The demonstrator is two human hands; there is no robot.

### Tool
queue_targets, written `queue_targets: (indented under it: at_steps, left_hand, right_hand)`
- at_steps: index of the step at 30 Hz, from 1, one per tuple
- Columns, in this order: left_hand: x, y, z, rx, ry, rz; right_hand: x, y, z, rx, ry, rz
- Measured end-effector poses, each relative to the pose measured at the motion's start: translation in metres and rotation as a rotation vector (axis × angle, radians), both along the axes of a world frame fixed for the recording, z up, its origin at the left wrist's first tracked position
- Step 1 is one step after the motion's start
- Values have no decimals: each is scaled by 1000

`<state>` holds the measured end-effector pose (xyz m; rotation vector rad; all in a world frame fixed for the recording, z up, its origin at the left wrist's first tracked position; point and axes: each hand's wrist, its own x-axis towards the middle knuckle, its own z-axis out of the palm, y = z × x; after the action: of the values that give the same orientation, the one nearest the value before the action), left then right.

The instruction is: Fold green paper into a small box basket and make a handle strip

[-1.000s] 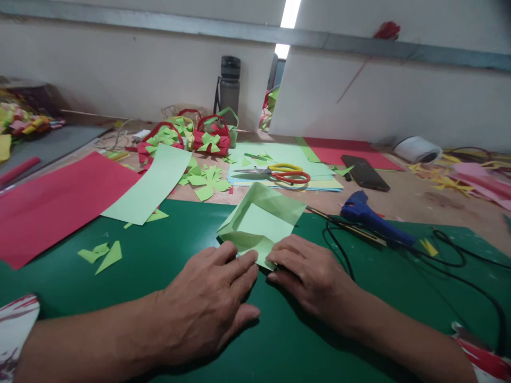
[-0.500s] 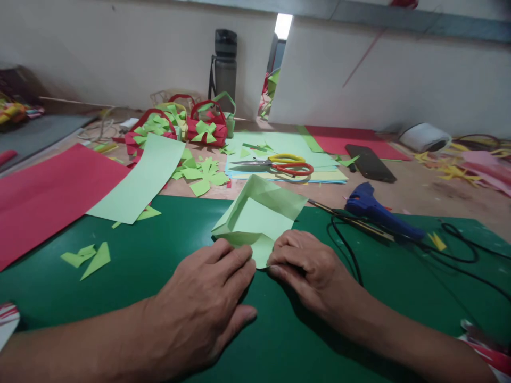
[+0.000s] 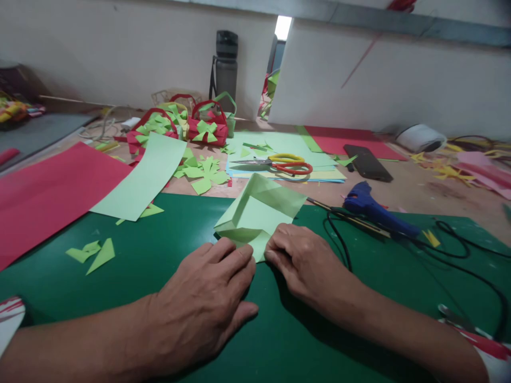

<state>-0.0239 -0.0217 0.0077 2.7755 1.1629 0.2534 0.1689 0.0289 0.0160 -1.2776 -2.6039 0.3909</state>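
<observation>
A light green paper box (image 3: pixel 263 213), folded with some walls raised and its near side partly unfolded, rests on the green mat (image 3: pixel 131 282). My left hand (image 3: pixel 215 292) lies palm down at its near left edge. The fingertips press on the paper while the thumb sticks out apart over the mat. At the near right corner my right hand (image 3: pixel 301 260) is closed, thumb and fingers pinching the paper edge. The fingers cover part of the near side, so the folds under them are hidden.
Scissors (image 3: pixel 279 163) lie on stacked paper (image 3: pixel 327 174) behind the box. To the right are a blue glue gun (image 3: pixel 375 210) with a black cord and a phone (image 3: pixel 367 163). Red paper (image 3: pixel 51 197), a pale green strip (image 3: pixel 143 181) and small paper baskets (image 3: pixel 207 130) sit left.
The right hand has shifted slightly left and up along the near edge, its thumb now tucked closer to the fingers. The left hand stays nearly still. The whole view has shifted a little.
</observation>
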Motion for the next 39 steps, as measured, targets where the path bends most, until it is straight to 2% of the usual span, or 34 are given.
queue_targets:
  at_steps: [8, 23, 31, 39]
  left_hand:
    - [0, 0, 0, -5, 27, -19]
    - [-2, -3, -6, 62, 5, -24]
    - [2, 2, 5, -53, 38, -17]
    - [3, 1, 7, -48, 72, -2]
  right_hand:
    - [-2, 0, 3, -28, -27, -22]
    - [-4, 1, -2, 31, -16, -23]
    - [-2, -1, -1, 26, -1, -29]
    - [2, 2, 1, 28, 49, -81]
